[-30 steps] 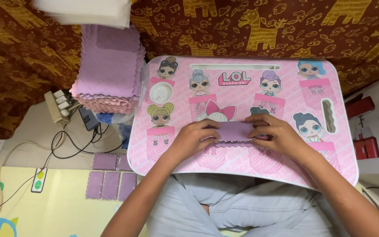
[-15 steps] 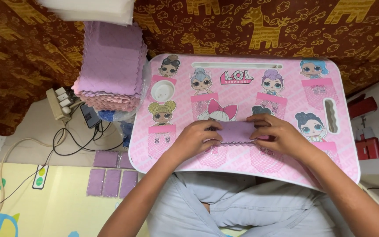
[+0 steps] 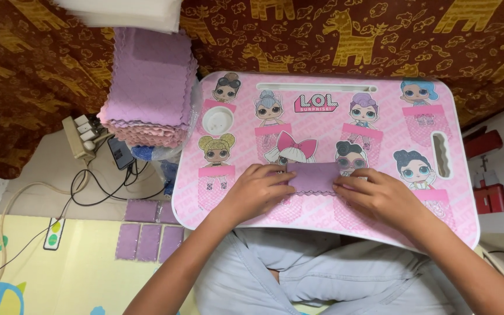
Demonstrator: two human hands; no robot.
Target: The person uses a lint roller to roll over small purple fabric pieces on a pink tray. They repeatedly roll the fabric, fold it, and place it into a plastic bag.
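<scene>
Both hands are pressing a folded purple cloth (image 3: 312,177) at the centre of the pink worktop (image 3: 438,210). The left hand (image 3: 258,191) is gripping its left edge with curled fingers; the right hand (image 3: 380,195) is pinching its right edge. The worktop's round cup recess (image 3: 216,119) is holding nothing. A cloth stack (image 3: 150,87) is sitting at upper left, just beside the worktop's edge.

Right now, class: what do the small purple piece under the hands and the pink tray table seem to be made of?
Purple piece: soft cloth, probably microfibre; matte, fuzzy, with scalloped edges, folded flat under the left hand and right hand.
Pink tray table: apparently hard plastic or laminated board; smooth, slightly glossy printed top with moulded slots.
</scene>
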